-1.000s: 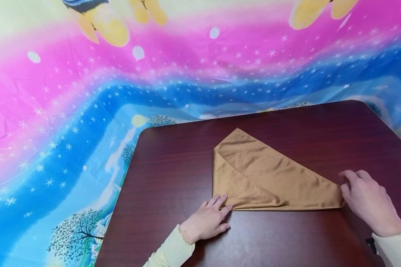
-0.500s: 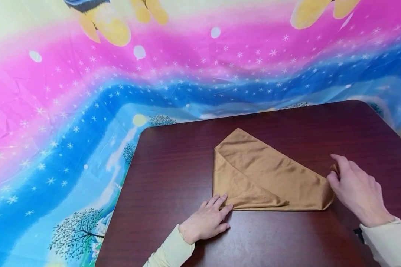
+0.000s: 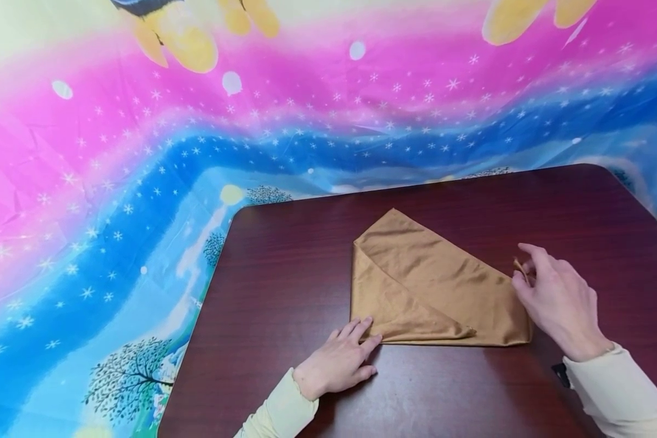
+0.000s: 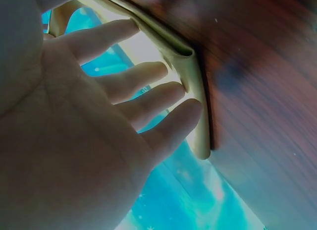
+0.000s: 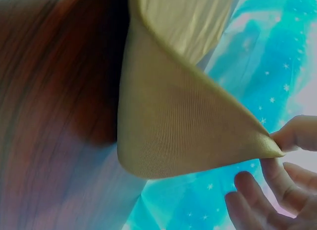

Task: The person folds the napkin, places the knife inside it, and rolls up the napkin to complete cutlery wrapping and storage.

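Observation:
A tan cloth (image 3: 438,280) lies folded on the dark wooden table, one flap turned over its left part. My left hand (image 3: 339,359) rests on the cloth's lower left corner, its fingers spread and straight; in the left wrist view those fingers (image 4: 163,121) touch the folded edge. At the right end, my right hand (image 3: 564,304) pinches a corner of the cloth between thumb and fingertips. That corner is lifted off the table. In the right wrist view the raised part of the cloth (image 5: 188,121) stretches up to the pinching fingers (image 5: 297,133).
The dark red-brown table (image 3: 274,274) has rounded far corners. Behind and left of it hangs a pink and blue printed sheet (image 3: 285,97) with snowflakes and trees, close along the table's edge.
My right hand has taken the cloth's right corner, lifted it and drawn it left and away from me. The cloth's right end has folded upward. My left hand has stayed in place.

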Demonstrator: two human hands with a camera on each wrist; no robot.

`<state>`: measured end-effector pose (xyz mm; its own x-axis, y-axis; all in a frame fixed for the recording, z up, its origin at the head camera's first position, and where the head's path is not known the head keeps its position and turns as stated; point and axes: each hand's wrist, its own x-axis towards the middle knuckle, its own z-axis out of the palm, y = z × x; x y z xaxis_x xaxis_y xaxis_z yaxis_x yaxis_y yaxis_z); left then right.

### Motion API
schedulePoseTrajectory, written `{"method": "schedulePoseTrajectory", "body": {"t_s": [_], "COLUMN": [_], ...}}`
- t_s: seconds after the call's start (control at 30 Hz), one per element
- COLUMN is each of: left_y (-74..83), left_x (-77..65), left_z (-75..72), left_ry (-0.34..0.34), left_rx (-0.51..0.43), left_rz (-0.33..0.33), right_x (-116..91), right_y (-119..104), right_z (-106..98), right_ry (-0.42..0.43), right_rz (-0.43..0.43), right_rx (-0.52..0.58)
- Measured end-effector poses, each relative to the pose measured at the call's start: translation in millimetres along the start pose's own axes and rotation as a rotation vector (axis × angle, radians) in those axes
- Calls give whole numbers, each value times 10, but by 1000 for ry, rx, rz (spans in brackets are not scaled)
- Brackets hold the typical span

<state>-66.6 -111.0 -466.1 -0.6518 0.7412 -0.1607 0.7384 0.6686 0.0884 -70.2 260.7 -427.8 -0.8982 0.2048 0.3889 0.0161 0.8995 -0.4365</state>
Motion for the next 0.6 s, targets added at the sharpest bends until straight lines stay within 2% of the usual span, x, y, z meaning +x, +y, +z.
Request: {"method": "schedulePoseTrajectory", "body": {"t_s": [0.23,0.43,0.6], "left_y": [-35,-53,-65], "left_x": [-38,-56,-79], "left_z": [5,-3,-6], "left_ry": [38,33,32], "left_rx": [11,28,40], "left_rz": [-20,-81,-91], "right_x": [-1,22,59], "right_y": [-141,-261,-379], "right_z": [97,184,226], "right_ry": [40,74,89], "right_rz": [-6,-36,-48], "right_rx": [53,94,120]}}
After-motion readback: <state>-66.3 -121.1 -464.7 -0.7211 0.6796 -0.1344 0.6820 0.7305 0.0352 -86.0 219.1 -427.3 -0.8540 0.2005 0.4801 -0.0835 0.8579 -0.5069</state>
